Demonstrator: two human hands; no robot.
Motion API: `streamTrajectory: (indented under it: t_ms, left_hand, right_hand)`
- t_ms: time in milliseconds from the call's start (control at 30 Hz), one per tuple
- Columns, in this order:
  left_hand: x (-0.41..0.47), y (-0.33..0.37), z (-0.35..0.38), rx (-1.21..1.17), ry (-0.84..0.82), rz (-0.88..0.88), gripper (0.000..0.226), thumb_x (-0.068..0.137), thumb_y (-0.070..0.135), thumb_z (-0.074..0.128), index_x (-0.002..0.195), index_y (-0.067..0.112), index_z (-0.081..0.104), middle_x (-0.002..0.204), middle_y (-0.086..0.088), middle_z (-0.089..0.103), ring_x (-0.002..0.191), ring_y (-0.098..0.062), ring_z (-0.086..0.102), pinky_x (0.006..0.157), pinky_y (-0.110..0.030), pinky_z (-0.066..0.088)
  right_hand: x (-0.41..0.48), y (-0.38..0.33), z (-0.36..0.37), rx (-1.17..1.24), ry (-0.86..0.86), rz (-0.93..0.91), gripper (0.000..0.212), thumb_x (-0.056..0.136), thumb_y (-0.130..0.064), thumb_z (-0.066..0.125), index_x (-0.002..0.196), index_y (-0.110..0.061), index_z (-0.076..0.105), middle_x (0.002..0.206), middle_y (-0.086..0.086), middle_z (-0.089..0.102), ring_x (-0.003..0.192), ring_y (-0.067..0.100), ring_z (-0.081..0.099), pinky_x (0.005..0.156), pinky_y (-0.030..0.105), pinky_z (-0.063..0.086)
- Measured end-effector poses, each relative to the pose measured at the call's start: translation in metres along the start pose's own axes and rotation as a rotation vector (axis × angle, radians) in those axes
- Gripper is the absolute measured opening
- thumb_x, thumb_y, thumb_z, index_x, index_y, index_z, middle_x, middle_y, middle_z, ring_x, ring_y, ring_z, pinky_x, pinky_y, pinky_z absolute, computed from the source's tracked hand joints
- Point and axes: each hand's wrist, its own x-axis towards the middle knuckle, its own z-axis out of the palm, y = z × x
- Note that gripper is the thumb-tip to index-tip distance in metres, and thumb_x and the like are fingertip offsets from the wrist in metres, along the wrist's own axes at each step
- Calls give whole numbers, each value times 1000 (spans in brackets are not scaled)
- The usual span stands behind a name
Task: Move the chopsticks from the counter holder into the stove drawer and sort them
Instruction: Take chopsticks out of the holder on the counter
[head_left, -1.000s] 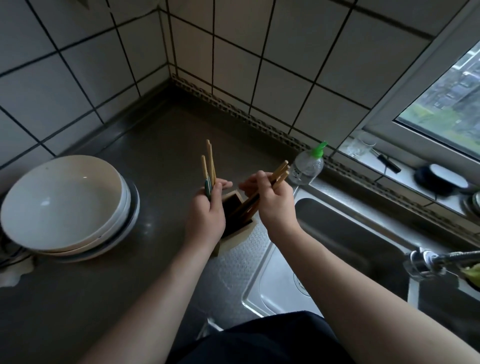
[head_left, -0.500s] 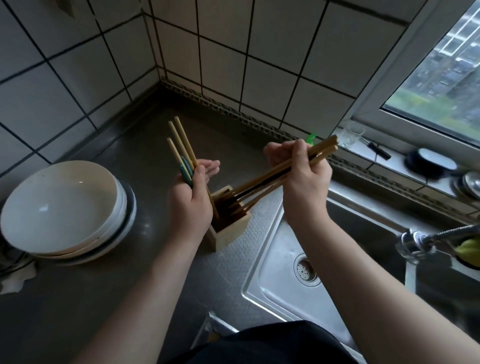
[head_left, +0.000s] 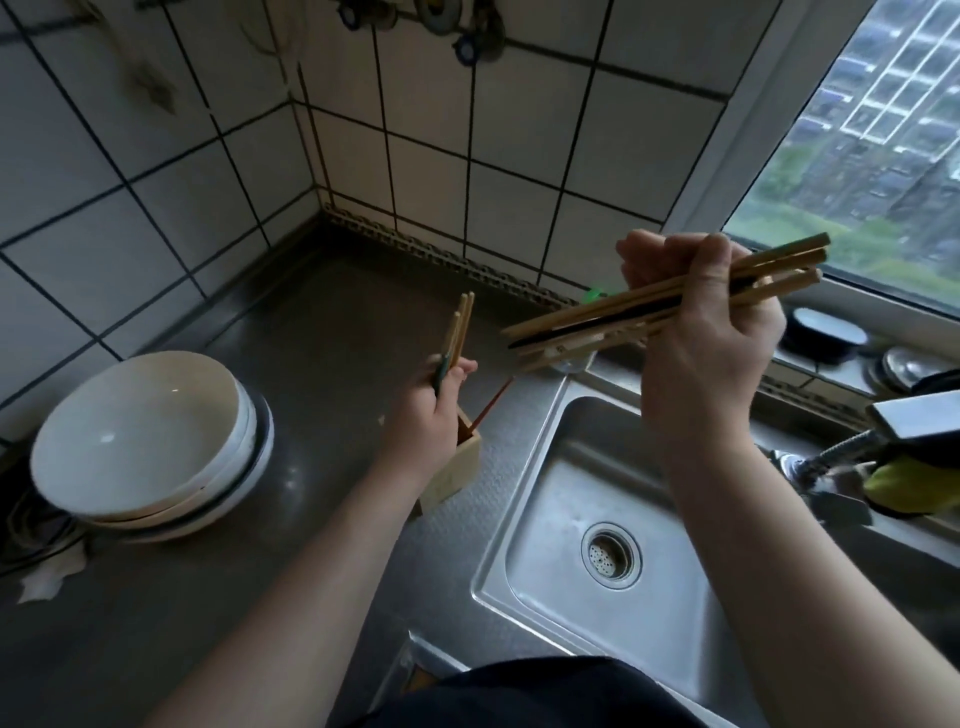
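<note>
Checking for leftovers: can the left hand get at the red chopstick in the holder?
Probably yes. The left hand sits right at the holder, and the red chopstick sticks out uncovered beside it. It grips other chopsticks, though, so the pinch would be awkward.

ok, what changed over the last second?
The right hand lifted its chopstick bundle up and right, fully out of the holder; a second ago the tips were still inside. Unchanged: the left hand keeps its grip on a few chopsticks by the holder, one red chopstick is left inside, bowls unmoved.
</note>
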Motion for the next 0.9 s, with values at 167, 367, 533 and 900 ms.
streamTrajectory:
  t_ms: [167, 367, 533, 900]
  left_hand:
    - [-2, -19, 22, 189, -47, -23, 21, 101, 38, 45, 97, 36, 65, 67, 13, 63, 53, 3, 54, 49, -14, 37]
    - [-3, -31, 22, 237, -211, 50, 20, 101, 34, 44, 100, 35, 64, 55, 17, 54, 42, 0, 42, 44, -16, 31]
    - [1, -31, 22, 322, -263, 89, 19, 102, 26, 46, 100, 28, 65, 89, 3, 67, 74, -5, 60, 70, -25, 46]
    - [6, 36, 12, 5, 19, 233, 22, 104, 23, 43, 104, 23, 65, 92, 1, 70, 80, -14, 65, 77, -28, 53]
  right_hand:
    - [-10, 3, -22, -103, 81, 29, 27, 102, -17, 42, 96, 2, 60, 90, 21, 72, 88, 34, 71, 85, 51, 56]
    - [-24, 21, -33, -158, 130, 114, 27, 102, -15, 43, 91, -1, 63, 89, 17, 73, 88, 37, 70, 85, 57, 54]
    - [-29, 36, -32, -171, 175, 161, 26, 101, -15, 43, 90, -2, 63, 91, 21, 72, 90, 35, 70, 90, 53, 53]
    - [-28, 28, -33, -148, 200, 94, 28, 102, -15, 42, 94, 3, 61, 90, 18, 73, 88, 33, 71, 84, 41, 57]
